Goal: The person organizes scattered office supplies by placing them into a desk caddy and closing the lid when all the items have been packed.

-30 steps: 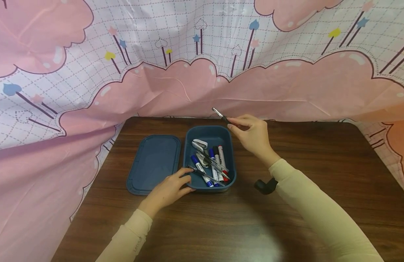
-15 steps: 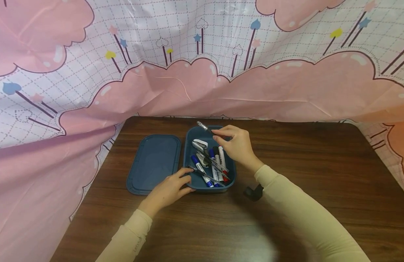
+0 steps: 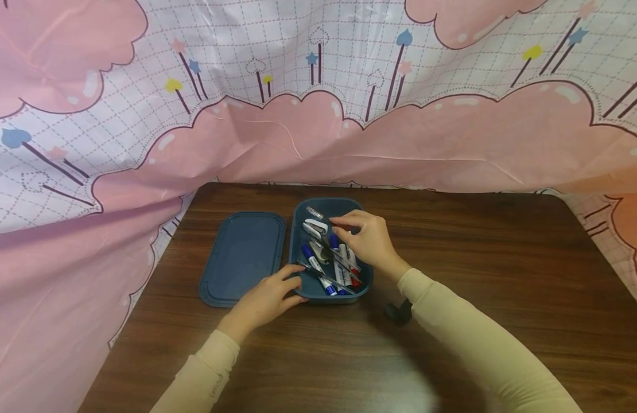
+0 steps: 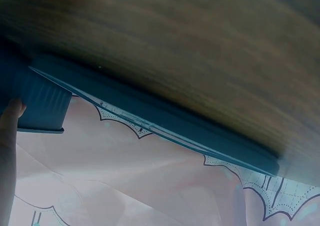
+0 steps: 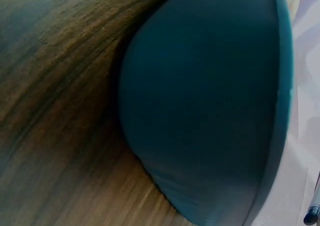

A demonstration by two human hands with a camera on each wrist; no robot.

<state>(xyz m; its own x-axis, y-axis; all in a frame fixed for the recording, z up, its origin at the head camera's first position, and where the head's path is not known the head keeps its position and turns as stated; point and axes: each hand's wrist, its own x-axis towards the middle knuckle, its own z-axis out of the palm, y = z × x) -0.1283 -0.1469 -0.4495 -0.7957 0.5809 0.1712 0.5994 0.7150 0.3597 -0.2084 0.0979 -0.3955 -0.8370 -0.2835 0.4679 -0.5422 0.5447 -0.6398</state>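
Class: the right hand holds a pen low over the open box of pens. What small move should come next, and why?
Probably let the pen go. The right hand pinches it just above the markers inside the box, which the left hand steadies beside the lid.

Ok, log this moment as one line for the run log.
right hand: holds pen over blue box | left hand: rests on box's near corner | lid: flat beside box
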